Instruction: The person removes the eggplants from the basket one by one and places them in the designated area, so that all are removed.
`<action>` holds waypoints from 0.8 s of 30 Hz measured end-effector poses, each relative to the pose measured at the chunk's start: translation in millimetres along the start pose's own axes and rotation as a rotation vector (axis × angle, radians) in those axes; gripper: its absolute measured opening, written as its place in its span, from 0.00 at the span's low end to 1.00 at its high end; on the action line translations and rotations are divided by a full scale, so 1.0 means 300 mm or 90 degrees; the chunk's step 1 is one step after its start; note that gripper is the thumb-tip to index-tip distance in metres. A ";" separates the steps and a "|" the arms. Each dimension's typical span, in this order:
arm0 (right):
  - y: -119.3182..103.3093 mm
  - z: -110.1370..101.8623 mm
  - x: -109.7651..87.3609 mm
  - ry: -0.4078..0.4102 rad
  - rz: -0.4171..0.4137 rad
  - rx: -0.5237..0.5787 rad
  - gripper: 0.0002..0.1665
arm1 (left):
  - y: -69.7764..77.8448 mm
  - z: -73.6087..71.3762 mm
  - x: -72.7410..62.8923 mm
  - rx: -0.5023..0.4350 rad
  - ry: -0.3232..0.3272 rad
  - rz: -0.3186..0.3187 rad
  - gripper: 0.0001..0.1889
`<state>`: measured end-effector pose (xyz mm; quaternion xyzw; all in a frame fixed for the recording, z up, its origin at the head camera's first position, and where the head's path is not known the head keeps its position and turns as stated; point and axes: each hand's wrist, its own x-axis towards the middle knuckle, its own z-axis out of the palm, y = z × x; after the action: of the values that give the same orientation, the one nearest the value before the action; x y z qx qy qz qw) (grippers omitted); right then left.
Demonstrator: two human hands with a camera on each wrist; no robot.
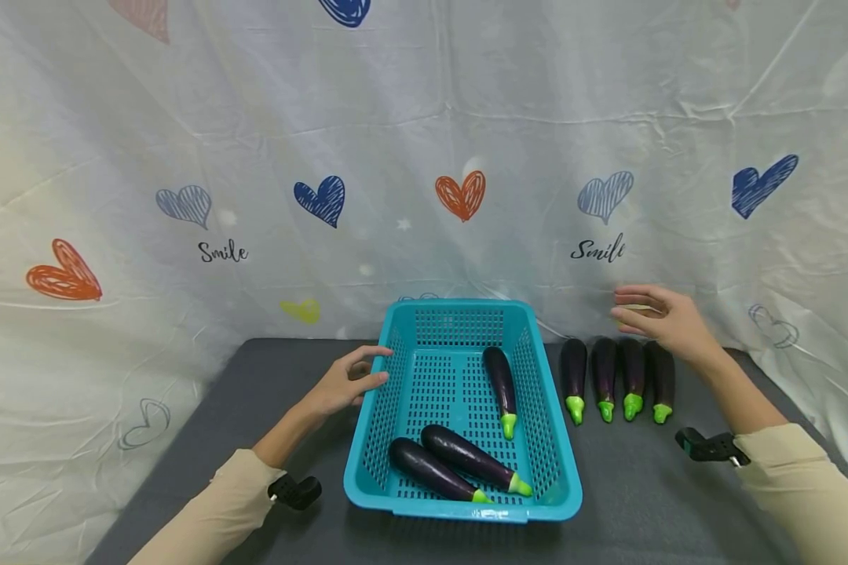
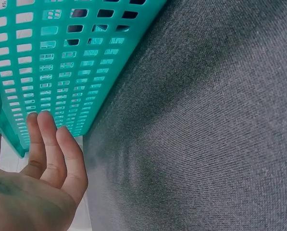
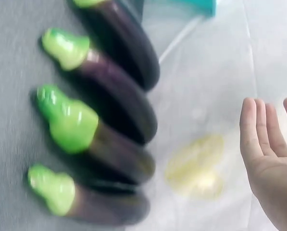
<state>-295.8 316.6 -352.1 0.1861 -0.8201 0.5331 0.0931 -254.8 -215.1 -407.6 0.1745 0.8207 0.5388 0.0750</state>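
My left hand [image 1: 346, 382] is at the left rim of a turquoise plastic basket [image 1: 568, 471], index finger and thumb reaching over the edge. In the left wrist view, three loosely extended fingers [image 2: 68, 159] lie close to the basket's slotted outer wall [image 2: 52, 72]. Inside the basket, one eggplant [image 1: 500, 384] lies along the right side and two more, including a lower one [image 1: 431, 469], slant across the near end. My right hand [image 1: 667, 318] hovers over the far end of a row of eggplants [image 1: 633, 373], fingers extended and holding nothing. Their green caps [image 3: 73, 125] face the near side.
A dark grey cloth [image 1: 629, 502] covers the table. Behind it hangs a white curtain [image 1: 396, 118] printed with hearts and words, close to the table's far edge. The basket stands between the left hand and the eggplant row.
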 end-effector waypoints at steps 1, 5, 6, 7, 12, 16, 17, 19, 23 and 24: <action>-0.005 0.013 0.004 -0.008 -0.009 0.003 0.28 | 0.000 0.000 0.000 0.000 0.000 -0.001 0.24; -0.025 0.063 0.019 -0.038 -0.030 0.025 0.28 | -0.002 0.001 0.001 0.002 0.000 0.002 0.23; -0.032 0.075 0.023 -0.046 -0.035 0.026 0.29 | -0.003 0.000 0.001 0.002 0.000 0.004 0.23; -0.041 0.086 0.027 -0.051 -0.033 0.034 0.29 | -0.003 0.000 0.001 0.002 0.000 0.005 0.23; -0.086 0.142 0.054 -0.075 -0.038 0.051 0.30 | -0.002 -0.001 0.000 -0.001 -0.001 0.007 0.23; -0.113 0.183 0.084 -0.095 -0.051 0.051 0.30 | 0.000 -0.002 -0.001 -0.003 -0.001 0.007 0.24; -0.119 0.193 0.091 -0.098 -0.053 0.051 0.30 | 0.000 -0.002 -0.001 -0.004 -0.001 0.007 0.24; -0.132 0.211 0.105 -0.106 -0.054 0.056 0.30 | 0.001 -0.001 -0.001 -0.004 -0.001 0.007 0.24; -0.158 0.248 0.132 -0.119 -0.065 0.064 0.29 | 0.002 -0.001 -0.001 -0.003 -0.001 0.004 0.24; -0.164 0.257 0.138 -0.122 -0.069 0.066 0.29 | 0.002 -0.001 -0.001 -0.003 -0.001 0.004 0.24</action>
<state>-310.2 220.1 -328.2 0.2844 -0.7854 0.5487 0.0333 -254.4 -215.3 -406.9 0.1775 0.8189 0.5408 0.0742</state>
